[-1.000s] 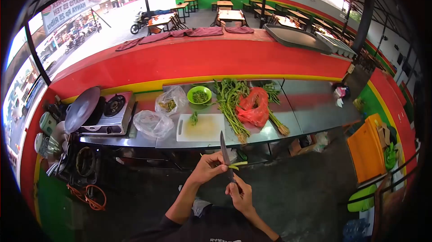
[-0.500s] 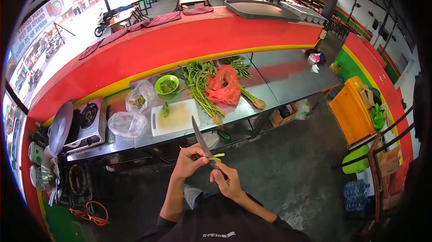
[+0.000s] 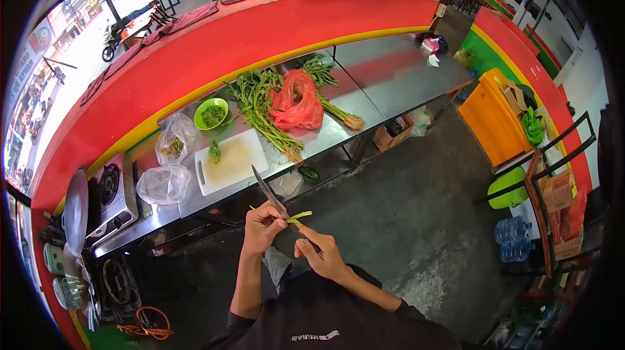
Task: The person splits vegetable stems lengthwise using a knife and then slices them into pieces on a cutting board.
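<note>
My left hand [image 3: 263, 226] pinches a thin green stem [image 3: 300, 216] in front of my body, below the counter's front edge. My right hand [image 3: 322, 253] grips the handle of a knife [image 3: 268, 190], its blade pointing up and away and crossing the stem. Beyond them a white cutting board [image 3: 236, 163] lies on the steel counter, with a small leafy piece [image 3: 214, 152] on it. Bundles of leafy greens [image 3: 258, 104] and a red plastic bag [image 3: 296, 104] are right of the board. Behind it stands a green bowl [image 3: 211, 114] of cut greens.
Two clear plastic bags [image 3: 164, 184] lie left of the board. A gas stove [image 3: 116, 199] with a large pan lid [image 3: 75, 213] is at the far left. On the right are an orange panel [image 3: 493, 119], a green bin [image 3: 508, 188] and water bottles [image 3: 513, 239].
The view has turned and tilted, so the counter appears more slanted and farther left. Both hands keep their hold on the stem and the knife, close together.
</note>
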